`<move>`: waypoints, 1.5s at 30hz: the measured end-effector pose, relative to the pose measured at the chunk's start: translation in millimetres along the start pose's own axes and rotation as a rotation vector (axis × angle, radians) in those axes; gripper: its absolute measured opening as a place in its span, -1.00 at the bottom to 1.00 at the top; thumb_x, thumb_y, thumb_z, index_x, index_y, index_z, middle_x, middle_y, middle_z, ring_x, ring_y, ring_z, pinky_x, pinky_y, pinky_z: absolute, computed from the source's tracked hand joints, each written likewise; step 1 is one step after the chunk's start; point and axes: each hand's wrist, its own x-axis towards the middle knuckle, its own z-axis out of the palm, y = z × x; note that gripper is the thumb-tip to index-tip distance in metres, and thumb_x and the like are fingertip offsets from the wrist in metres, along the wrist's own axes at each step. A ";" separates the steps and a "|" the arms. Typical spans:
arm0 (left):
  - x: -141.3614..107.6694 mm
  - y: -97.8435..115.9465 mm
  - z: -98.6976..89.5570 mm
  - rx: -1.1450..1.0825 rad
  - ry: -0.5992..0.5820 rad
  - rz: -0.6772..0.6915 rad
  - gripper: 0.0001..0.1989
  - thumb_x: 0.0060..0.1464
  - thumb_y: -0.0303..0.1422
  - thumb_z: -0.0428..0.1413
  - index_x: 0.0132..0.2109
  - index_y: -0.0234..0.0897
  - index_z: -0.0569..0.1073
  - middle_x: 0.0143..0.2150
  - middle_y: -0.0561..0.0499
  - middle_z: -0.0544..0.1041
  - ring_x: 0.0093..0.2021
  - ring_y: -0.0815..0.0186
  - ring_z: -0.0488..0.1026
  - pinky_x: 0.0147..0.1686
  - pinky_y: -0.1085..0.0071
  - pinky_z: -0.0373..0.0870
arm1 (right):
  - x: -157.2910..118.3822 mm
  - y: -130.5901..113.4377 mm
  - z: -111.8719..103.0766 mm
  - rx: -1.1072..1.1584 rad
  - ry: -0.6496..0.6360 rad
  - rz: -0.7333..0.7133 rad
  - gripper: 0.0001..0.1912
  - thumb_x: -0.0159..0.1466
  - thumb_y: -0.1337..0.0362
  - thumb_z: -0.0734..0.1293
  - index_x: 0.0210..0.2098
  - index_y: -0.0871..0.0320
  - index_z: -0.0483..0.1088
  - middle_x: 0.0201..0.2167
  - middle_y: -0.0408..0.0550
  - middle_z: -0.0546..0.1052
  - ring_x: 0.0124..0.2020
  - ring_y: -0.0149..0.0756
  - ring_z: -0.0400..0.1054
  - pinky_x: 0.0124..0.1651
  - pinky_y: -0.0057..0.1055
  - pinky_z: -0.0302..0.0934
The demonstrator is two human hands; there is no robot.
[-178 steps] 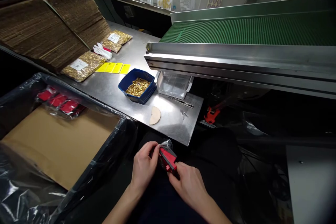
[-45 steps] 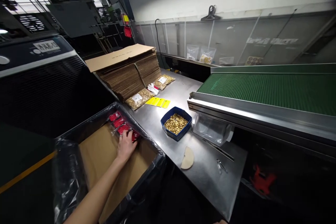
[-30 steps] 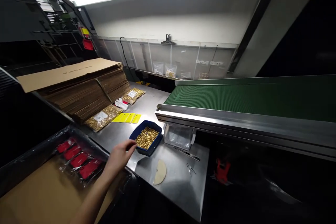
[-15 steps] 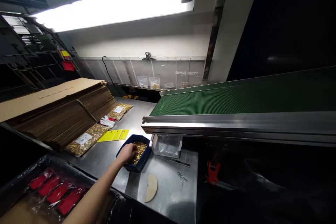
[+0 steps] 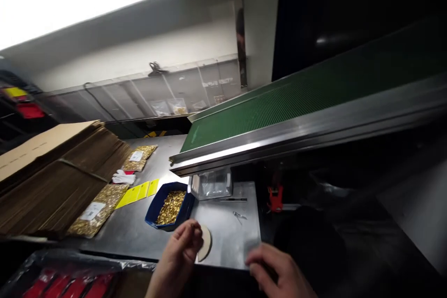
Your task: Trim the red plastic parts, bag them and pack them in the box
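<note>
My left hand is raised in front of the table edge, fingers closed in a pinch; whatever they hold is too small to make out. Just beyond it stands a blue bin with many small gold-coloured metal pieces inside. A beige round disc lies on the table, partly covered by my left hand. My right hand hovers off the table's right corner, its fingers curled together. A faint grey blur shows at its fingertips, and I cannot make out what it is.
A green conveyor belt slopes up to the right. Behind the disc are a clear plastic tray and tweezers. Bags of gold pieces, yellow cards, white gloves and stacked cardboard stand left. Red packs lie below.
My left hand has come out of the blue bin and back towards me, now pinched. My right hand has entered at the lower right. The view has turned and tilted.
</note>
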 end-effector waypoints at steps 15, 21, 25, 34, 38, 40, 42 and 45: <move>-75.0 -7.6 106.0 -0.454 -0.328 -0.477 -0.57 -0.28 -0.13 0.55 -0.31 -0.32 0.68 -0.56 0.09 0.38 -0.54 0.50 0.27 -0.50 0.58 0.29 | 8.0 -15.8 -25.4 0.555 0.175 -0.034 -0.89 0.27 0.36 0.45 -0.24 0.05 0.63 -0.25 -0.16 0.46 -0.28 -0.42 0.39 -0.23 -0.50 0.29; -83.0 -6.3 125.4 -0.481 -0.265 -0.561 -0.62 -0.26 -0.29 0.56 -0.27 -0.31 0.67 -0.41 0.01 0.56 -0.44 0.46 0.48 -0.38 0.61 0.44 | -2.6 6.2 -39.7 0.733 0.234 0.115 -0.83 0.39 0.17 0.37 -0.19 0.16 0.49 -0.33 -0.10 0.55 -0.29 -0.34 0.47 -0.23 -0.45 0.32; -84.1 -3.2 132.3 -0.440 -0.235 -0.474 -0.59 -0.28 -0.34 0.56 -0.21 -0.28 0.67 -0.33 -0.04 0.64 -0.32 0.33 0.57 -0.28 0.54 0.50 | -9.0 14.4 -45.3 0.738 0.162 0.169 -0.84 0.36 0.21 0.39 -0.20 0.19 0.50 -0.36 -0.08 0.58 -0.31 -0.32 0.48 -0.23 -0.43 0.34; -84.7 -1.2 134.8 -0.229 -0.189 -0.260 -0.62 -0.29 -0.27 0.55 -0.28 -0.24 0.65 -0.37 -0.07 0.68 -0.37 0.26 0.55 -0.34 0.47 0.46 | -18.9 13.8 -43.4 0.044 0.188 -0.143 -0.94 0.42 0.32 0.34 -0.18 0.09 0.48 -0.23 -0.12 0.54 -0.20 -0.32 0.43 -0.11 -0.40 0.27; -85.8 0.5 130.6 -0.062 -0.246 -0.209 -0.71 -0.22 -0.22 0.52 -0.37 -0.28 0.69 -0.42 -0.11 0.67 -0.41 0.24 0.53 -0.33 0.41 0.48 | -21.1 19.6 -42.8 -0.180 0.153 -0.212 -0.92 0.46 0.33 0.30 -0.15 0.09 0.44 -0.24 -0.12 0.54 -0.23 -0.31 0.40 -0.15 -0.37 0.21; -86.7 -1.5 130.7 -0.045 -0.255 -0.217 -0.69 -0.21 -0.18 0.51 -0.35 -0.28 0.71 -0.43 -0.12 0.67 -0.41 0.22 0.53 -0.33 0.39 0.48 | -22.6 21.3 -42.9 -0.228 0.147 -0.238 -0.92 0.47 0.33 0.28 -0.16 0.10 0.43 -0.25 -0.13 0.54 -0.23 -0.31 0.40 -0.16 -0.36 0.18; -87.2 -5.3 131.8 -0.063 -0.249 -0.234 -0.66 -0.22 -0.15 0.51 -0.35 -0.29 0.70 -0.45 -0.12 0.66 -0.43 0.23 0.52 -0.36 0.40 0.46 | -24.1 23.4 -43.2 -0.258 0.172 -0.279 -0.90 0.47 0.33 0.27 -0.19 0.11 0.42 -0.27 -0.13 0.54 -0.26 -0.31 0.39 -0.20 -0.34 0.15; -87.6 -11.0 131.3 -0.086 -0.262 -0.281 -0.60 -0.24 -0.11 0.51 -0.38 -0.34 0.67 -0.49 -0.10 0.64 -0.47 0.27 0.50 -0.41 0.44 0.41 | -25.9 28.2 -43.3 -0.310 0.232 -0.362 -0.86 0.47 0.32 0.25 -0.22 0.12 0.42 -0.32 -0.12 0.55 -0.33 -0.31 0.37 -0.26 -0.32 0.11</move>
